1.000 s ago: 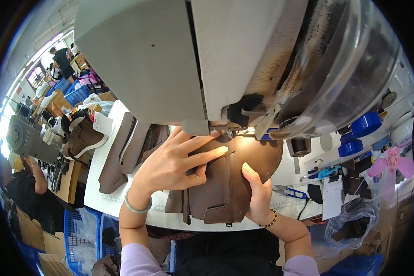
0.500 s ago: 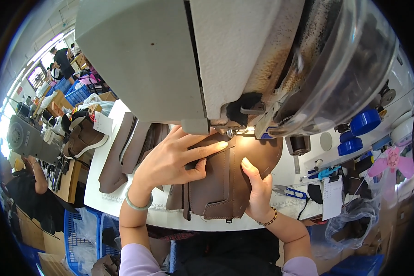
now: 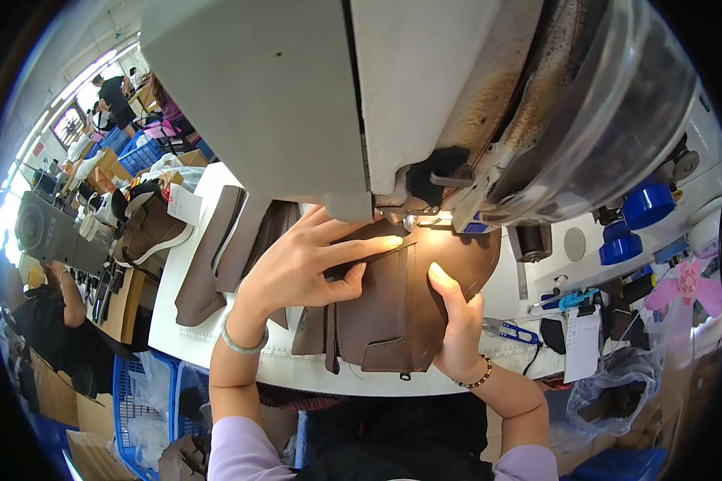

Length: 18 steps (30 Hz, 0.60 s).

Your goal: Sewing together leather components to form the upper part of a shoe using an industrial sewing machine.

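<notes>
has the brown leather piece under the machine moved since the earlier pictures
Yes: the brown leather piece has shifted slightly forward, its lower edge now farther from the front edge of the white table than a second ago.

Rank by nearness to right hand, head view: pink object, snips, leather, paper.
1. Leather: touching the right hand
2. Snips: just right of it
3. Paper: farther right
4. Pink object: far right, higher in view

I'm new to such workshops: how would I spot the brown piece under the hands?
Start at the big grey machine. Just below it in view, the left hand and right hand touch the brown piece. Unlike the narrow brown strips to its left, it is broad, stitched and lamplit.
</notes>
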Each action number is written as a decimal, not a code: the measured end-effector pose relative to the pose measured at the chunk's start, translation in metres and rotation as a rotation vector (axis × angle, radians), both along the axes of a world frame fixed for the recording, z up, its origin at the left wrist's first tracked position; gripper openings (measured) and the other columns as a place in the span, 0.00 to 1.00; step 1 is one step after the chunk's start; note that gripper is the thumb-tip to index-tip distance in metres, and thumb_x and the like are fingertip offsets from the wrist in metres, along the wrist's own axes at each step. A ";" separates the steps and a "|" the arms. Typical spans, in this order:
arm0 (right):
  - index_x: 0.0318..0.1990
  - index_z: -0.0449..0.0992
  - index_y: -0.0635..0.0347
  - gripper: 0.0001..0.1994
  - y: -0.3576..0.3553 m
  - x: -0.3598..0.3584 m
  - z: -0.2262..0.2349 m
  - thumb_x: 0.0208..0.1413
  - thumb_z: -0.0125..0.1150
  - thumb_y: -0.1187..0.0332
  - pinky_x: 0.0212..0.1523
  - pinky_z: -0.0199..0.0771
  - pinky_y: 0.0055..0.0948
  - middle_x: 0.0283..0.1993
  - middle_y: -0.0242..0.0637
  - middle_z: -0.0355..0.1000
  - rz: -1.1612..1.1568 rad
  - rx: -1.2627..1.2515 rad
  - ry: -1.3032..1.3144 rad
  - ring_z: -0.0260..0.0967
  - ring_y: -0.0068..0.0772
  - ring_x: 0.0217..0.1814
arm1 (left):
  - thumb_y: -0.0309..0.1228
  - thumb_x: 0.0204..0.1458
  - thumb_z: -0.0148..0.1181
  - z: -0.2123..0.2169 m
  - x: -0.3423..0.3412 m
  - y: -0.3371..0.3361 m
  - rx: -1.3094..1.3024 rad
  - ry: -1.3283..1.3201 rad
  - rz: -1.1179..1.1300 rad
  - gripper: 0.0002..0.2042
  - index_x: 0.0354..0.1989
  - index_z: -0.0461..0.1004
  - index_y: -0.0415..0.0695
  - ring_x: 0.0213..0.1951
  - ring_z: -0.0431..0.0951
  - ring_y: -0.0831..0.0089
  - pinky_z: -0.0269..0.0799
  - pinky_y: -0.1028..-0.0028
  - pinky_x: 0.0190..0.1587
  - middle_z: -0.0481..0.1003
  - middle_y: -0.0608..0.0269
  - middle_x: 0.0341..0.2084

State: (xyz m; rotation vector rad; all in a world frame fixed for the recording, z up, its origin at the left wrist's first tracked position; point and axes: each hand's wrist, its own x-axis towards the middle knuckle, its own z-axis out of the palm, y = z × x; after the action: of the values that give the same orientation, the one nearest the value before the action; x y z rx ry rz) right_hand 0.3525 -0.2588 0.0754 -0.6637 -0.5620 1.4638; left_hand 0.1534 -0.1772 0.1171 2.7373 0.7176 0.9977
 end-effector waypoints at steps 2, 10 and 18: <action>0.47 0.72 0.64 0.11 0.000 0.000 0.000 0.61 0.58 0.69 0.41 0.76 0.25 0.43 0.35 0.75 0.003 0.008 -0.001 0.74 0.22 0.41 | 0.22 0.36 0.62 0.001 -0.001 0.000 -0.010 0.003 -0.001 0.24 0.48 0.81 0.50 0.53 0.73 0.53 0.68 0.58 0.58 0.76 0.58 0.50; 0.47 0.72 0.64 0.11 0.001 -0.001 -0.003 0.61 0.57 0.69 0.41 0.75 0.25 0.43 0.35 0.74 0.004 0.030 0.002 0.73 0.22 0.41 | 0.22 0.36 0.62 0.003 -0.001 0.001 -0.001 0.003 -0.021 0.23 0.47 0.81 0.48 0.54 0.73 0.54 0.69 0.59 0.58 0.76 0.57 0.51; 0.47 0.72 0.65 0.10 -0.001 -0.002 -0.001 0.61 0.57 0.70 0.41 0.75 0.25 0.44 0.35 0.74 -0.033 0.014 0.001 0.74 0.22 0.41 | 0.22 0.35 0.63 0.000 -0.001 -0.001 0.049 0.008 0.001 0.24 0.47 0.81 0.50 0.50 0.73 0.53 0.70 0.58 0.55 0.76 0.57 0.48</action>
State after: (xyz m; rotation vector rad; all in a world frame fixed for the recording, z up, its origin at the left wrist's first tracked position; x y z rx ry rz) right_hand 0.3507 -0.2596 0.0746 -0.6584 -0.5581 1.4275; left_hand 0.1528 -0.1779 0.1175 2.7846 0.7053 1.0179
